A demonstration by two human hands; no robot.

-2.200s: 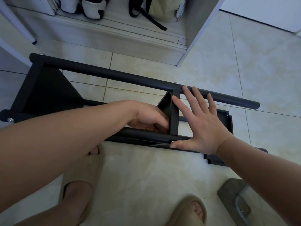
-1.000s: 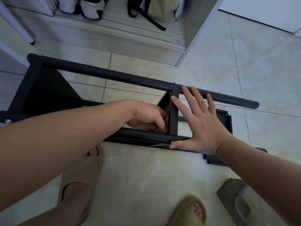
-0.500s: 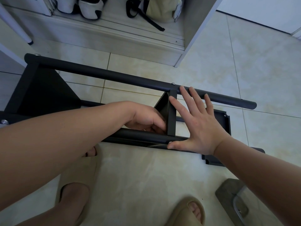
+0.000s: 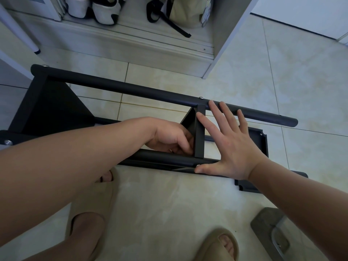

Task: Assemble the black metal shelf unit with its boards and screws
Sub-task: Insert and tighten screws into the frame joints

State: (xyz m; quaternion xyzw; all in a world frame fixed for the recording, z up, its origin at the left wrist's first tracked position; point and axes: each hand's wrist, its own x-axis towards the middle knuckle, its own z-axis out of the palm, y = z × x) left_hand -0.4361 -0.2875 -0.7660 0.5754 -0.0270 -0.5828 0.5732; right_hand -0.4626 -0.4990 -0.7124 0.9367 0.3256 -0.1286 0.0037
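The black metal shelf frame [image 4: 131,89] lies on its side on the tiled floor, its two round tubes running left to right. A black board [image 4: 52,108] is fixed at its left end and a second black board [image 4: 199,132] stands between the tubes near the middle. My left hand [image 4: 169,138] reaches between the tubes with its fingers curled against that middle board near the lower tube; what they hold is hidden. My right hand [image 4: 231,142] lies flat with fingers spread on the board's right side, thumb on the near tube. Another black board [image 4: 261,140] lies on the floor beneath.
A grey shoe cabinet [image 4: 131,40] with sneakers [image 4: 94,10] and a bag [image 4: 184,10] stands just behind the frame. My feet in beige slippers [image 4: 88,219] are on the floor in front. A grey tool [image 4: 271,232] lies at the bottom right.
Nothing on the frame has moved. Both hands keep their places on the middle board; only the view has shifted slightly.
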